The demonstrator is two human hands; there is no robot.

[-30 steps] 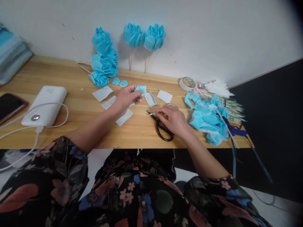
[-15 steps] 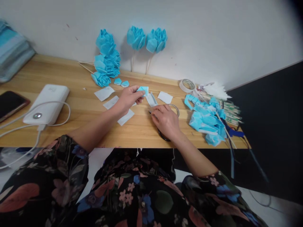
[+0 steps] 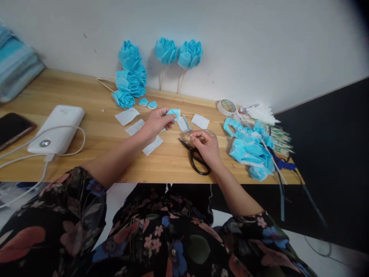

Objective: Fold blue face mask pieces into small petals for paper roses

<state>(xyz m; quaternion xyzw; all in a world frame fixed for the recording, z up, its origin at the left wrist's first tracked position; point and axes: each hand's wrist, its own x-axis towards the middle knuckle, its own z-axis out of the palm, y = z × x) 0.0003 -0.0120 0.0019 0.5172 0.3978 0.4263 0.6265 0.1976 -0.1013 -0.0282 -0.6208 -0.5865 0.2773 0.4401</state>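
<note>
My left hand pinches a small folded piece of blue paper between thumb and fingers, above the table. To its right, my right hand has thumb and fingertips pressed together over black-handled scissors lying on the wood. A tiny pale bit shows at those fingertips, too small to name. Behind this hand a roll of tape is partly hidden. Between the hands lies a small pale tray-like piece. White paper pieces lie under and around my left hand, near two small folded blue pieces.
Blue paper flowers on sticks lie at the back left; two more lean on the wall. A power bank with cables and a phone sit left. At right are crumpled blue paper and a tape roll.
My right hand has shifted slightly right and up off the scissors, so more of their handles shows. My left hand still holds the blue paper in nearly the same place.
</note>
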